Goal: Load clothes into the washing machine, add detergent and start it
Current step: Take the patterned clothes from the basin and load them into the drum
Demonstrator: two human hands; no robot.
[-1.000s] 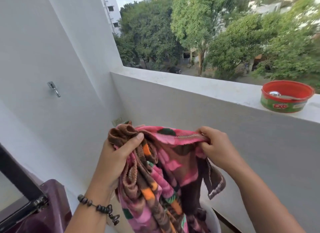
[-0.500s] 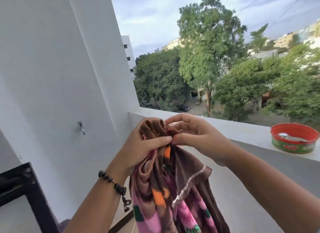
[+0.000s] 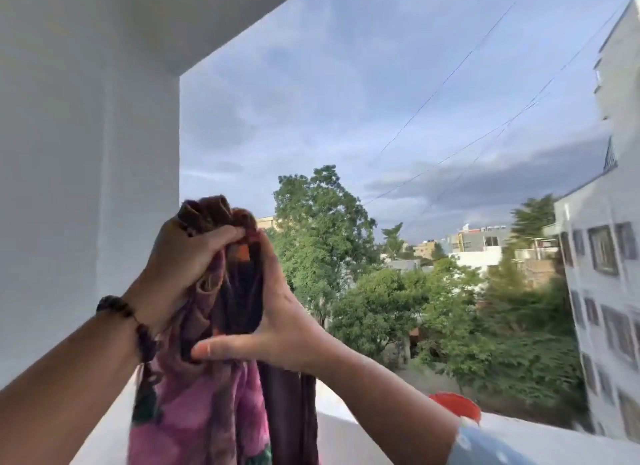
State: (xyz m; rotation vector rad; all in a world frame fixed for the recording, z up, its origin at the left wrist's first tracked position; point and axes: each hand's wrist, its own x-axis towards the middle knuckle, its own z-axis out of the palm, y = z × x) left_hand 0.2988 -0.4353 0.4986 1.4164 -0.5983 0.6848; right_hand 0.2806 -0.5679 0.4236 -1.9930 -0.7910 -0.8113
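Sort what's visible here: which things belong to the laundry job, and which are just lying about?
Part of the job:
- patterned cloth, bunched and held up
- left hand, gripping its top
- right hand, holding it lower down

Just lying about:
- red tub on the parapet ledge
- beaded bracelet on the left wrist

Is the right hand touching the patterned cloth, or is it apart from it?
Touching. In the head view, the right hand lies against the patterned cloth, its thumb pressing across the hanging folds.
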